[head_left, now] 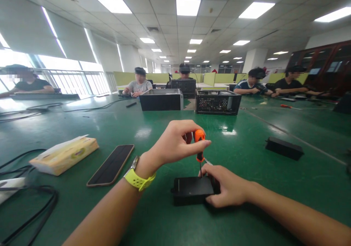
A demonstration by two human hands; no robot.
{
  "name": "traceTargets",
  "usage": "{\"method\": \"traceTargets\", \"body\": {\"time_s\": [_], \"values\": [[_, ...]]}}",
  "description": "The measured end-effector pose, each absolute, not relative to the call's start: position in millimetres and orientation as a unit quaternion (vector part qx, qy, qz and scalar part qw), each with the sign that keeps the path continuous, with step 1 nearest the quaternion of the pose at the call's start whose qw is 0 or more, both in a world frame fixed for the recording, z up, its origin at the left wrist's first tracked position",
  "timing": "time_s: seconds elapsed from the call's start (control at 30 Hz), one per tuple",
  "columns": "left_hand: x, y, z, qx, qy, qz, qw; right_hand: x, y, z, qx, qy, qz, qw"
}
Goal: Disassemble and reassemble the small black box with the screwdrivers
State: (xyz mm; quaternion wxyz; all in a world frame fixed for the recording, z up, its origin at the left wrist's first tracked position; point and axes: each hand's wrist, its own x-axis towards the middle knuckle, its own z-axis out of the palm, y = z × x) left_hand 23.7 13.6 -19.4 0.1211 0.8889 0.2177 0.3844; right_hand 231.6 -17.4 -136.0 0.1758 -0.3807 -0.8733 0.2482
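Note:
My left hand [175,142], with a yellow watch strap on the wrist, pinches the top of an orange-handled screwdriver [200,143] that stands upright. Its tip rests on a small black box [192,190] lying on the green table [82,129]. My right hand [226,185] lies against the box's right end, fingers curled round it and round the screwdriver's shaft.
A phone [112,165] and a tissue pack [64,154] lie to the left, with black cables [27,202] at the far left edge. Another black box [283,148] sits to the right. Two computer cases [189,100] stand farther back. Several people sit around the table's far side.

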Motion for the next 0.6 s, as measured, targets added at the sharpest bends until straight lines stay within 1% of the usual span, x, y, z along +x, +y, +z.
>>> {"method": "traceTargets", "body": {"time_s": [0.27,0.6], "values": [[16.9,18.8,-17.5,0.882,0.229,0.378,0.162,228.6,-17.8,-136.2,-0.381,-0.873,0.254,0.166],[17.8,16.7,-17.9,0.883,0.256,0.369,0.136,231.4,-19.6,-133.8,-0.377,-0.876,0.251,0.167]]}}
